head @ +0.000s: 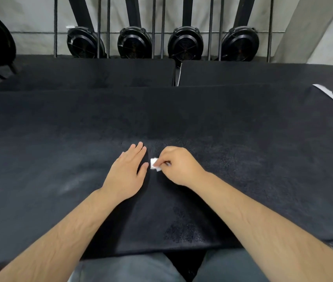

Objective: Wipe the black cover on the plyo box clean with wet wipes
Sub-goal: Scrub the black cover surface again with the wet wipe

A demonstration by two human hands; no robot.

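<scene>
Right hand [179,165] pinches a small folded wet wipe [154,164] onto the middle of the black cover [243,159], fingers [162,164] clamped on it. Left hand [128,171] lies flat on the cover just beside the wipe, its fingers straight and together. Looks partly done: the patch right of the hands reads darker, probably wiped, while pale dusty smears [74,182] show left of the left hand, so I'd say that side and the far strip are left.
</scene>
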